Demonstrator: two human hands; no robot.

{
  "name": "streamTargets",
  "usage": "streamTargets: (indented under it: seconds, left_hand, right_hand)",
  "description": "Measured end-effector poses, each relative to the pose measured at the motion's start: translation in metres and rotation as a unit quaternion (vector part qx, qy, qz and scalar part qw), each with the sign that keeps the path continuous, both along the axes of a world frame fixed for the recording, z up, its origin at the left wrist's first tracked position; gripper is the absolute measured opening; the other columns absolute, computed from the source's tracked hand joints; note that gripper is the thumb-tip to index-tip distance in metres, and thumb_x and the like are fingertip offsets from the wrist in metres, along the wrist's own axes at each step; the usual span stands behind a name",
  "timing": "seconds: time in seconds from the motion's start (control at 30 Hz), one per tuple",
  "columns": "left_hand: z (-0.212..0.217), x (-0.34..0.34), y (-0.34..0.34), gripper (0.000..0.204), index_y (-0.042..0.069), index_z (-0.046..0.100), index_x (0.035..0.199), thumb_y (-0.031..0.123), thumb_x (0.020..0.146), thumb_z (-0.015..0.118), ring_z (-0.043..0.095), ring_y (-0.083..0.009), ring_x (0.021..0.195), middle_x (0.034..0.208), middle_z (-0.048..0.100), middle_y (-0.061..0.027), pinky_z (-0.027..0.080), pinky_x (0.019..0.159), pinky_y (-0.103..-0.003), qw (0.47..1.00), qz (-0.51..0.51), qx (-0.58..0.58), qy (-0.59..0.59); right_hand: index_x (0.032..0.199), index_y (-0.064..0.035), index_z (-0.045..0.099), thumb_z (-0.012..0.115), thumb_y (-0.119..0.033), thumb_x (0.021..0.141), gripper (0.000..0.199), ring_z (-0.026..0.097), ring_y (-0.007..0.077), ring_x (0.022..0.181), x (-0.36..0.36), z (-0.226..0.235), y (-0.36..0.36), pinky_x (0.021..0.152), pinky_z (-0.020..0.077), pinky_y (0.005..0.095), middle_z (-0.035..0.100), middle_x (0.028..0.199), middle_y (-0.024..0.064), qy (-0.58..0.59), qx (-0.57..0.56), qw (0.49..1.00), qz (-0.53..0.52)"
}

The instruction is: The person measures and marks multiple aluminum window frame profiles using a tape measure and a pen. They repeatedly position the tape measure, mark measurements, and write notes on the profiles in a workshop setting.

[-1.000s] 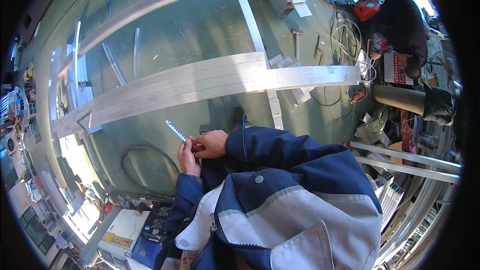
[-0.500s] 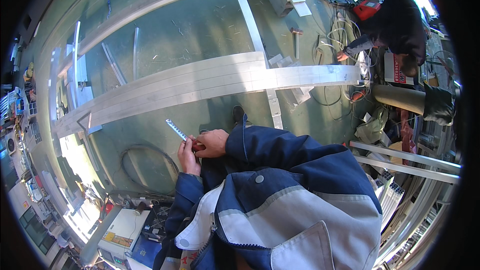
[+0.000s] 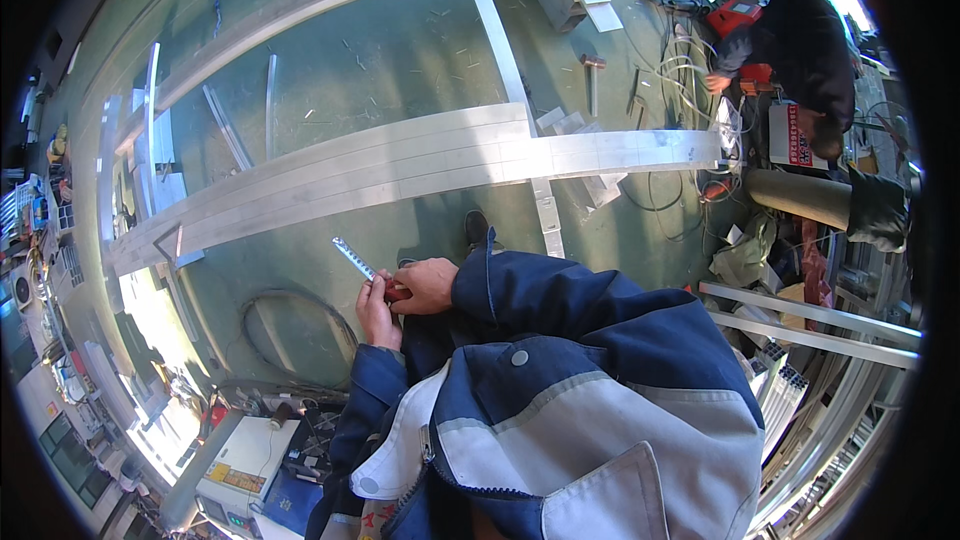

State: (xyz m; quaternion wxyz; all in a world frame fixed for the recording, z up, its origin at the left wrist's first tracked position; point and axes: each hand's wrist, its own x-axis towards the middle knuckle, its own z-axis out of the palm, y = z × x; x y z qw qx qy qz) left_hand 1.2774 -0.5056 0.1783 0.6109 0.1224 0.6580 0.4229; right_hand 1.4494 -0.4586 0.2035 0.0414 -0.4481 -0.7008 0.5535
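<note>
Close together in front of my body, both hands hold one small tool: a narrow silvery strip (image 3: 352, 258) with a row of dark marks along it, and a red body (image 3: 397, 293) mostly hidden by my fingers. The strip points away and to the left. My left hand (image 3: 376, 315) pinches it near its base. My right hand (image 3: 428, 286) is closed round the red part. Beyond the hands, a long silvery metal beam (image 3: 330, 190) with lines along its face runs across the view, raised over the green floor (image 3: 330, 90).
A co-worker (image 3: 805, 50) bends over cables and a red machine (image 3: 733, 18) at the far right. A hammer (image 3: 593, 80) lies on the floor beyond the beam. Coiled cable (image 3: 262, 340) is at near left. Metal profiles (image 3: 800, 315) jut in from the right.
My hands and the tool stay in place. The co-worker's reaching hand has moved up and to the right, and the cables near it have shifted.
</note>
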Motion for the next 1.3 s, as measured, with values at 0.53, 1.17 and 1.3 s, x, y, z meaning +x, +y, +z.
streamTargets:
  seconds: [0.53, 1.17, 1.3]
  left_hand:
    - [0.004, 0.006, 0.007, 0.02, 0.001, 0.066, 0.114, 0.016, 0.106, 0.057, 0.063, -0.0158, 0.091, 0.1, 0.067, -0.006, 0.054, 0.082, -0.031, 1.0, 0.001, 0.006, -0.005]
    - [-0.009, -0.005, 0.029, 0.018, 0.0, 0.065, 0.112, 0.014, 0.106, 0.055, 0.063, -0.0157, 0.091, 0.102, 0.066, -0.0073, 0.055, 0.082, -0.031, 0.994, -0.061, 0.022, -0.088]
    - [-0.013, -0.015, 0.029, 0.019, 0.001, 0.063, 0.114, 0.016, 0.106, 0.054, 0.063, -0.0173, 0.092, 0.102, 0.065, -0.0079, 0.055, 0.083, -0.032, 0.991, -0.077, 0.022, -0.105]
  right_hand:
    - [0.101, -0.0062, 0.071, 0.07, -0.051, 0.085, 0.048, 0.07, 0.0405, 0.092, 0.007, 0.006, 0.003, 0.081, 0.0568, 0.0475, 0.071, 0.099, 0.0181, 0.007, -0.011, 1.0, -0.017]
    - [0.109, -0.0066, 0.071, 0.071, -0.05, 0.085, 0.05, 0.07, 0.038, 0.092, -0.005, 0.02, -0.011, 0.081, 0.0569, 0.0463, 0.071, 0.101, 0.0165, -0.036, 0.041, 0.992, -0.116]
    - [0.104, -0.0077, 0.072, 0.068, -0.053, 0.087, 0.049, 0.071, 0.0392, 0.09, -0.016, 0.026, -0.018, 0.082, 0.0567, 0.0476, 0.072, 0.101, 0.0184, -0.043, 0.052, 0.988, -0.141]
